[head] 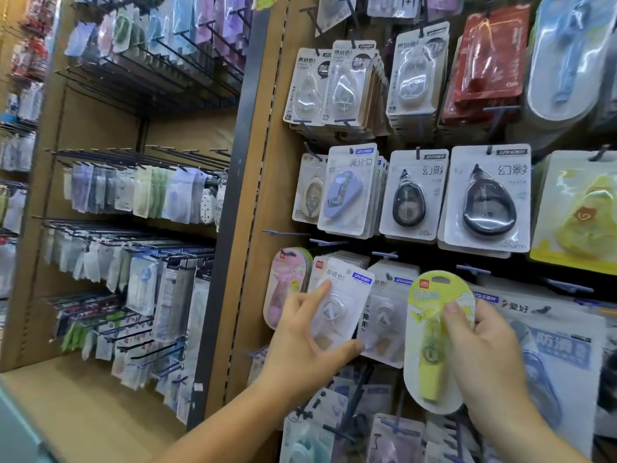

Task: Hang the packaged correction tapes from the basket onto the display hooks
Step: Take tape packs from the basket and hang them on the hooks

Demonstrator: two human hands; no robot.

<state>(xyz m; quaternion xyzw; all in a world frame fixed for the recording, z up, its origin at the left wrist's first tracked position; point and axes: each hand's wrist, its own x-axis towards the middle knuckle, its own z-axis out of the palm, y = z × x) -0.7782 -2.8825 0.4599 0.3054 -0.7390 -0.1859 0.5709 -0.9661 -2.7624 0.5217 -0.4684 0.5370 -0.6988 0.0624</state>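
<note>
**Left hand** (300, 342): raised from the lower middle of the view on a bare forearm. It grips a white correction-tape pack (344, 302), with the thumb under the lower edge and the index finger along the upper left edge. The other fingers are behind the card.

**Right hand** (484, 355): raised from the lower right. It pinches a yellow correction-tape pack (430, 362), with the thumb pressed on the front of the blister and the fingers curled behind.

**White pack**: rectangular white card, clear blister over a round clear dispenser, blue brand tab at the top right corner. It is tilted with its top leaning right. It is held just in front of the lower row of the display, over hanging packs of like design.

**Yellow pack**: oval, with a yellow-green printed upper half and a cut hang slot at the top. The clear lower half shows a slim yellow dispenser standing on end. It is near upright, off any hook, just right of the white pack.

**Display hooks** (472, 269): dark blue prongs projecting from the brown panel (257, 279). Several above the lower row are bare.

**Neighbouring stock**:
- a pink oval pack (283, 289), left of the white pack
- a lilac dispenser pack (344, 195), one row up
- a black teardrop pack (489, 202), also one row up
</note>
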